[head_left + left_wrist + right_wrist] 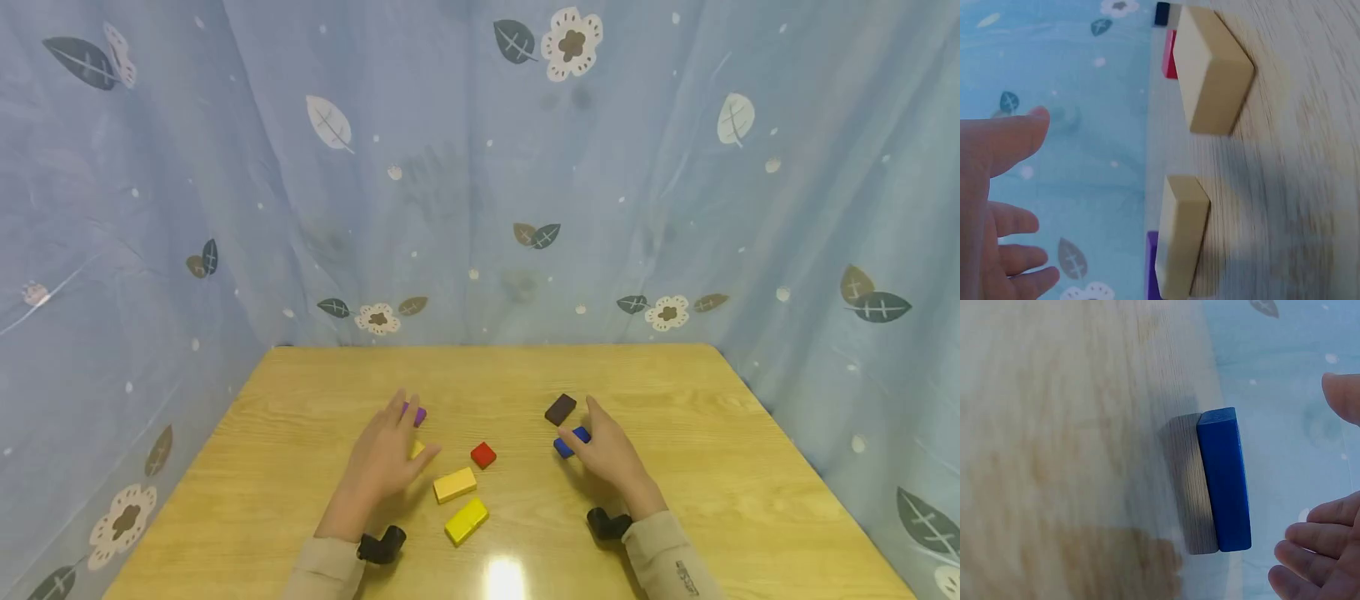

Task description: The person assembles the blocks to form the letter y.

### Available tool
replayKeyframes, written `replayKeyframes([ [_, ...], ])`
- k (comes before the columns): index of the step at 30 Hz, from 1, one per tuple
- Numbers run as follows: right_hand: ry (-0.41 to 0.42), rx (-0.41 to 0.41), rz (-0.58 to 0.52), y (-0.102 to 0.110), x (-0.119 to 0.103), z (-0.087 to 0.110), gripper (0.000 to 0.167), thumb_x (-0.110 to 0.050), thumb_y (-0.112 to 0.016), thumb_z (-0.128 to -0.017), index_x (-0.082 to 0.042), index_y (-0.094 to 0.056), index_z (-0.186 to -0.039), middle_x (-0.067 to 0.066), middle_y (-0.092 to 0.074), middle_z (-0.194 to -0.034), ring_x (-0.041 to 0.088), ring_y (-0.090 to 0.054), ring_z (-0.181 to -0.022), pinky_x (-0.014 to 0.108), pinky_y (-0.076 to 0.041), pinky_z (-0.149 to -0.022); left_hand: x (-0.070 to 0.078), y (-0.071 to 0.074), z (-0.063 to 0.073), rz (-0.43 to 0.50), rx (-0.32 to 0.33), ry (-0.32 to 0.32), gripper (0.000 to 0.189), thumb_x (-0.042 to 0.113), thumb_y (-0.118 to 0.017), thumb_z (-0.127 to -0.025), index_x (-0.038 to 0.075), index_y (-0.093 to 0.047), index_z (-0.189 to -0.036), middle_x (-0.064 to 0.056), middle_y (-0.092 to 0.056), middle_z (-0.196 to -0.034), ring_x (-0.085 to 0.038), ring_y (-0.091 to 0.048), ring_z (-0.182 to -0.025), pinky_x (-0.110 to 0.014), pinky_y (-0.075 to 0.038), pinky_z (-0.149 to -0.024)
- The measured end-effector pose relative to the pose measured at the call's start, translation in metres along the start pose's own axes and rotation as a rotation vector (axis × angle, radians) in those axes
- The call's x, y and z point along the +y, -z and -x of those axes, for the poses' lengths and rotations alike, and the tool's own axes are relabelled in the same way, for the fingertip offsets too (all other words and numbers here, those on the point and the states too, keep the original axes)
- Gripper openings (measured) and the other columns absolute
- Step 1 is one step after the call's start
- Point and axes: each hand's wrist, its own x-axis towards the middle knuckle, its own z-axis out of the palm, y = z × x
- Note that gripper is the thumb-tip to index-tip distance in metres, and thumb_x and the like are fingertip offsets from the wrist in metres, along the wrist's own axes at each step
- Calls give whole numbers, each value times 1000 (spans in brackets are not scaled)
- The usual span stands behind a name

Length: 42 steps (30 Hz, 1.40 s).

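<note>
My left hand (382, 462) hovers with fingers spread over the left part of the table. Beneath it, a purple block (420, 416) and a yellow block (417, 449) are partly hidden. In the left wrist view that pale yellow block (1182, 240) lies beyond the fingers, with nothing between fingers and thumb. On the other side, my right hand (611, 454) is held over a blue block (564, 448), its thumb overlapping the block in the head view. The right wrist view shows the blue block (1225, 481) apart from the extended fingers (1316, 534).
Between the hands lie a red block (483, 455), an orange-yellow block (454, 485) and a bright yellow block (467, 522). A dark brown block (560, 409) lies just beyond the blue one. Patterned blue curtains (450, 167) surround the wooden table (315, 375).
</note>
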Motion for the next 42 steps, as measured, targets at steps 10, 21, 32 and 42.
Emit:
replayKeyframes([
  [10,-56,20,-70,2,1,6,82,-45,-60,-90,9,-27,-143,33,-41,-139,47,-43,-126,57,-39,-102,19,-7,-15,115,-117,-26,82,53,-54,-91,-4,-30,-145,-22,-32,-150,-37,-40,-133,-47,-38,-108],
  [21,-78,22,-115,-1,4,13,80,-40,-65,-87,11,-32,-140,32,-44,-137,47,-44,-125,56,-39,-103,42,-15,-35,270,-326,-129,64,38,-58,-93,-1,-41,-140,-18,-45,-142,-33,-43,-131,-45,-37,-109],
  [32,-109,57,-127,-9,7,14,75,-32,-72,-83,12,-39,-135,30,-51,-128,41,-52,-114,52,-45,-96,49,-31,-49,263,-443,-146,63,36,-65,-88,0,-46,-137,-16,-50,-137,-31,-49,-125,-43,-42,-104],
  [42,-87,86,-71,-14,6,8,73,-30,-74,-81,11,-43,-133,29,-51,-126,39,-51,-111,51,-44,-94,54,-34,-60,213,-473,-164,53,34,-72,-83,0,-58,-122,-9,-60,-110,-16,-54,-90,-31,-50,-79],
])
